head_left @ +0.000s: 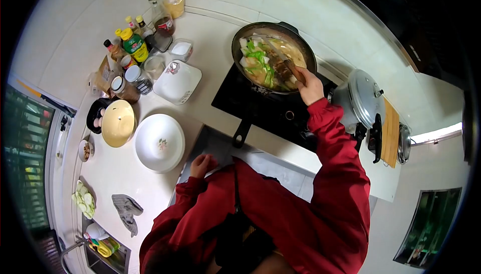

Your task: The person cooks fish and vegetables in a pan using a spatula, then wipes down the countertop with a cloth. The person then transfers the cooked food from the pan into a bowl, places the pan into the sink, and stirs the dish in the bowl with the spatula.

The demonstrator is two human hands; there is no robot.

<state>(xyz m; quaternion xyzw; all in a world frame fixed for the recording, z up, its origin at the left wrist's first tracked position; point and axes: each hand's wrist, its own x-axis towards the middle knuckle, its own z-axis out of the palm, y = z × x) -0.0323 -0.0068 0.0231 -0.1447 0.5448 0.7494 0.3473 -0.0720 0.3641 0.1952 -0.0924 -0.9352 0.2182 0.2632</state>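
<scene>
My right hand point(309, 86) is closed around the brown handle of a spatula point(287, 64), whose metal end reaches into a dark pan point(236, 50). The pan sits on the black cooktop point(228, 91) and holds green and pale vegetable pieces point(258, 59) with brown bits and cloudy liquid. My left hand point(201, 166) hangs near my body by the counter edge, away from the pan, with its fingers curled together; whether anything small is between them cannot be made out.
A pressure cooker point(354, 96) stands right of the pan. Left are a square white dish point(178, 82), a white bowl point(159, 143), a yellow bowl point(118, 123), bottles and jars point(135, 46), a grey cloth point(127, 211) and a sink point(118, 260).
</scene>
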